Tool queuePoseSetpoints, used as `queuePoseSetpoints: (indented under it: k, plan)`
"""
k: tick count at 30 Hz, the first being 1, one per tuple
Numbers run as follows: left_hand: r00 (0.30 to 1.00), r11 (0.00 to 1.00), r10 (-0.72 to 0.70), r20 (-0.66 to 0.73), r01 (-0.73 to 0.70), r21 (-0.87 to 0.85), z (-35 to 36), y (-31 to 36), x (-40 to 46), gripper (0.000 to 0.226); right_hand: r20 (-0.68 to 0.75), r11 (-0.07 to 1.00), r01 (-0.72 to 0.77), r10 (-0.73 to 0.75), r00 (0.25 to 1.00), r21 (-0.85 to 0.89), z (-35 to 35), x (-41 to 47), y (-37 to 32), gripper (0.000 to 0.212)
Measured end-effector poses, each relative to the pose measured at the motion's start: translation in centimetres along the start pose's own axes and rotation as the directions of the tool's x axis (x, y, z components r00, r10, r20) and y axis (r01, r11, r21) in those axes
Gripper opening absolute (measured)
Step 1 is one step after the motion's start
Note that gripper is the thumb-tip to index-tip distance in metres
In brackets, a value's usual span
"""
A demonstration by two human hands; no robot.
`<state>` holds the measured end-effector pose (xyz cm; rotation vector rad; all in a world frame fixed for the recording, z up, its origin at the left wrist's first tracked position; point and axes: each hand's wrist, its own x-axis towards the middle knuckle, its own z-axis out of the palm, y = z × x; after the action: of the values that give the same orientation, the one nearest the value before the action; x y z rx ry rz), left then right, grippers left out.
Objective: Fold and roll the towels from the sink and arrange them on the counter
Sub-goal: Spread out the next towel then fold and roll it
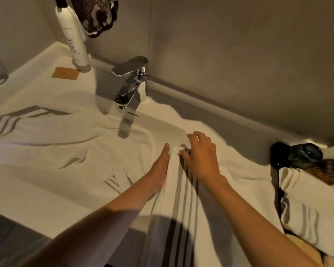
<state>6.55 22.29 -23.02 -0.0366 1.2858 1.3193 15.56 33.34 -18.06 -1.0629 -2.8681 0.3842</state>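
My left hand [160, 166], flat and open, and my right hand [199, 153], fingers spread, press a narrow fold of striped towel [174, 189] over the sink [156, 120]; folding begun, rolling not (another towel [46, 139] sprawls unfolded; tabletop [27, 189] holds no rolls)

White towel [178, 199] with dark grey stripes; chrome faucet [130, 81]; white bottle [74, 38].

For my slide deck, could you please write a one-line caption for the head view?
Both hands, left hand and right hand, gather a striped white towel over the sink below the chrome faucet.
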Motion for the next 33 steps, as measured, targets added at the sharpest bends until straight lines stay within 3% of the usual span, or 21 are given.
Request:
queuePoseSetpoints:
  k: [2, 3, 5, 7, 10, 12, 13, 15, 16, 17, 19, 22, 24, 27, 28, 31, 33]
  plan:
    - [0.998, 0.969, 0.050, -0.031, -0.041, 0.243, -0.2, -0.2, -0.2, 0.061, -0.258, 0.989, 0.046, -0.008, 0.966, 0.143, -0.7, -4.0, -0.9, 0.033]
    - [0.993, 0.940, 0.082, -0.084, -0.050, 0.336, -0.2, -0.2, -0.3, 0.049, -0.268, 0.986, 0.065, -0.022, 0.963, 0.154, -0.5, -6.4, -1.2, 0.033]
    - [0.980, 0.912, 0.143, -0.135, -0.077, 0.403, 0.2, 0.2, -0.1, 0.028, -0.120, 0.997, 0.060, -0.053, 0.991, 0.053, 0.3, -10.8, -0.7, 0.043]
    - [0.976, 0.929, 0.188, -0.112, -0.139, 0.343, 1.0, 1.8, -0.3, 0.025, 0.032, 0.998, -0.054, 0.055, 0.998, -0.017, 1.9, -13.8, 1.7, 0.055]
    - [0.920, 0.842, 0.354, -0.168, -0.235, 0.486, 2.8, 3.9, 0.7, 0.013, 0.030, 0.972, -0.230, 0.231, 0.972, -0.049, 3.1, -17.0, 5.4, 0.063]
    - [0.839, 0.631, 0.500, -0.214, -0.184, 0.753, 4.0, 3.3, 0.8, 0.026, 0.024, 0.962, -0.265, 0.267, 0.963, -0.062, 3.2, -19.0, 5.6, 0.066]
    - [0.778, 0.469, 0.600, -0.185, -0.155, 0.869, 4.4, 2.2, 0.3, 0.039, 0.029, 0.962, -0.267, 0.269, 0.963, -0.051, 3.4, -19.8, 5.3, 0.067]
    - [0.607, 0.028, 0.783, 0.137, -0.254, 0.967, 6.2, -0.6, -1.1, 0.055, 0.033, 0.962, -0.267, 0.268, 0.963, -0.052, 3.3, -21.2, 4.8, 0.068]
    - [0.548, -0.152, 0.763, 0.342, -0.362, 0.920, 7.2, -1.4, -2.1, 0.049, 0.039, 0.963, -0.263, 0.265, 0.963, -0.054, 3.4, -21.4, 4.4, 0.068]
    - [0.526, -0.255, 0.671, 0.522, -0.497, 0.829, 8.5, -2.2, -2.6, 0.039, 0.034, 0.964, -0.259, 0.261, 0.965, -0.057, 3.4, -21.6, 4.2, 0.068]
    - [0.537, -0.305, 0.423, 0.730, -0.675, 0.672, 12.2, -2.9, -3.2, 0.030, 0.033, 0.966, -0.255, 0.257, 0.966, -0.039, 3.2, -22.0, 3.9, 0.068]
    - [0.562, -0.284, 0.338, 0.755, -0.703, 0.652, 19.1, -3.4, -1.8, 0.037, 0.038, 0.970, -0.245, 0.244, 0.969, 0.008, 3.1, -21.9, 4.2, 0.068]
    - [0.561, -0.361, 0.331, 0.758, -0.667, 0.652, 22.2, -3.4, -0.2, 0.040, 0.074, 0.974, -0.228, 0.227, 0.971, -0.005, 3.2, -21.5, 4.2, 0.067]
    - [0.605, -0.482, 0.269, 0.750, -0.589, 0.648, 24.5, -3.0, 2.0, 0.018, 0.060, 0.975, -0.216, 0.219, 0.974, -0.047, 3.7, -21.4, 4.8, 0.069]
    - [0.617, -0.489, 0.250, 0.746, -0.585, 0.647, 25.0, -2.6, 2.4, 0.013, 0.048, 0.974, -0.219, 0.222, 0.974, -0.052, 3.6, -21.3, 4.9, 0.070]
    - [0.634, -0.379, 0.093, 0.768, -0.690, 0.616, 25.7, -1.3, 2.5, 0.015, 0.018, 0.977, -0.215, 0.215, 0.976, -0.017, 3.4, -21.7, 4.9, 0.073]
    - [0.629, -0.431, -0.059, 0.775, -0.717, 0.548, 25.9, -0.5, 2.2, 0.025, 0.016, 0.976, -0.216, 0.216, 0.976, 0.021, 3.5, -21.8, 4.9, 0.074]
